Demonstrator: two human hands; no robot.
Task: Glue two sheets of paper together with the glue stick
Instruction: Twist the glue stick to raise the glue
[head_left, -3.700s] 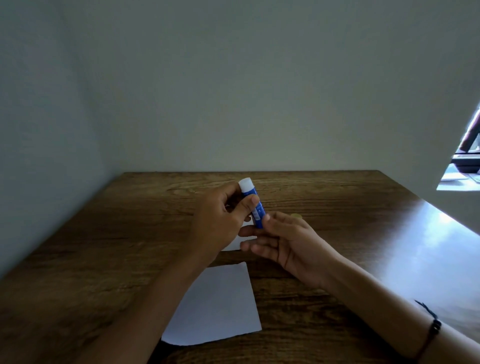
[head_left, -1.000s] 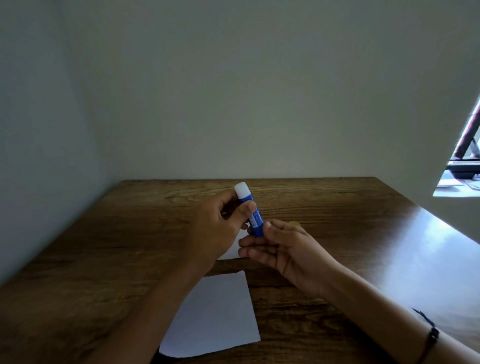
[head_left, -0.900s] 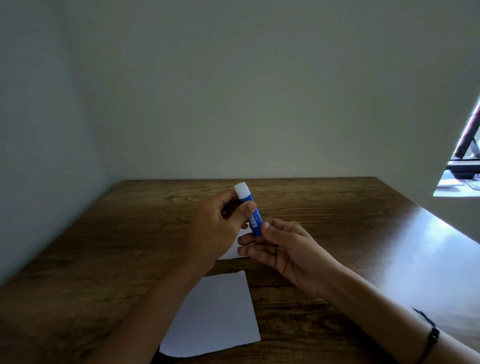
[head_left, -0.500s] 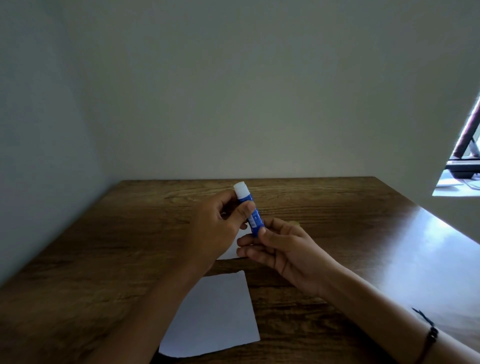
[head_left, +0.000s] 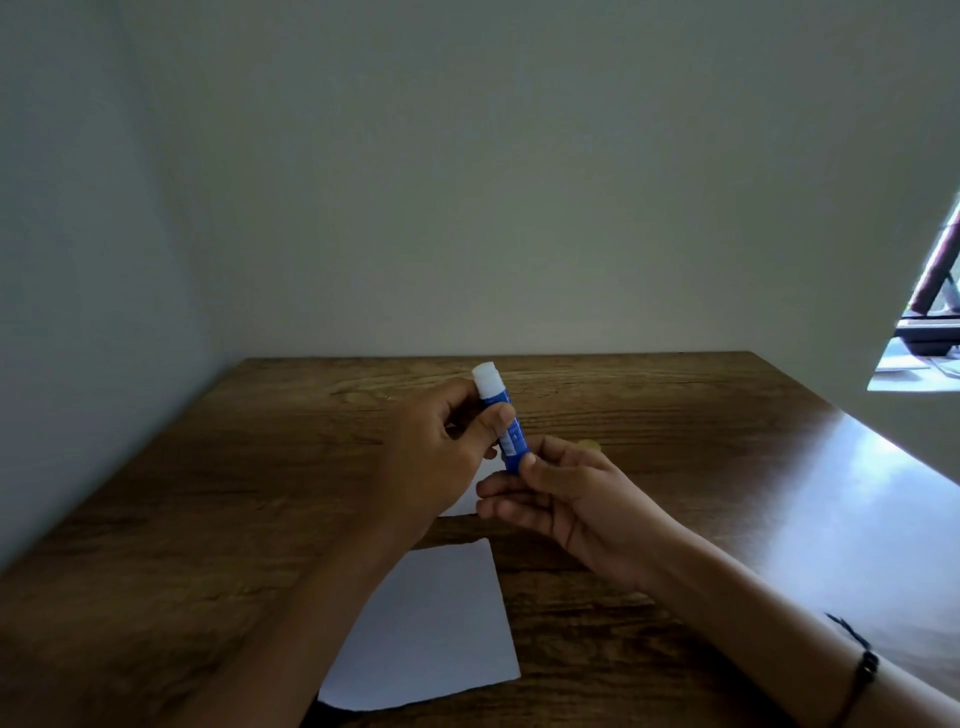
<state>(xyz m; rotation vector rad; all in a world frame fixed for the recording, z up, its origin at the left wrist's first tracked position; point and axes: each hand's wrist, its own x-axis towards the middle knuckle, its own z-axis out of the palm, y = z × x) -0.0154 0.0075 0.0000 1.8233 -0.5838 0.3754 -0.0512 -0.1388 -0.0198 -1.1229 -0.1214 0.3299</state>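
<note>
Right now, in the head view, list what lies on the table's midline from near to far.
Near white paper sheet → second white sheet, partly hidden under the hands → blue glue stick with white tip, held above it → bare brown wooden table.

— What's the glue stick (head_left: 503, 421) like?
— A blue tube with a white end, tilted, white end up and away, its middle and lower end inside the grip.
— And the paper?
— One white sheet (head_left: 431, 631) lies flat on the worktop (head_left: 675, 447), below and nearer than the grip. A second white sheet (head_left: 470, 493) lies right under the grip, mostly hidden.
</note>
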